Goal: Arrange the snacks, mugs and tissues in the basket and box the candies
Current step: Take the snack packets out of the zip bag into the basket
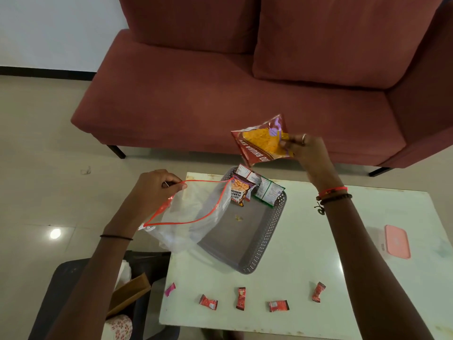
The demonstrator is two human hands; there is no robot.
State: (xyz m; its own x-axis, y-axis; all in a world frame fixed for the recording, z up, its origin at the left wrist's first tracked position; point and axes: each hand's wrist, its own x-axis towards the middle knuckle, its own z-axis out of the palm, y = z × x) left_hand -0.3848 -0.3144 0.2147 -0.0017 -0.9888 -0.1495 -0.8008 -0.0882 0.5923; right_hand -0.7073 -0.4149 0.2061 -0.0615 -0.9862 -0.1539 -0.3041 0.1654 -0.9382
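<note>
Your left hand [157, 190] is up past the left edge of the counter [318, 241], fingers curled and pinching the red seal of a clear zip bag [188, 217]. The bag mouth gapes open, and its body sags onto the counter and over the left rim of the grey basket [267, 231]. The basket sits far-left on the counter, at an angle. At its far end a peanut packet [241, 190] leans upright, with a white-backed packet [245, 171] behind it and a green packet [267, 193] just to its right. There's a small yellowish crumb on the basket floor. Your right hand [308, 149] is raised above the basket's far end, thumb and fingers pinching one side of a red snack packet [263, 143]. The packet is tilted in the air and touches nothing else. Along the near edge lie a pink candy [169, 289] and four red candies [241, 298] in a loose row, all apart. At the far right a pink box [397, 244] lies flat, well apart from the basket. A red sofa [220, 94] stands beyond.
</note>
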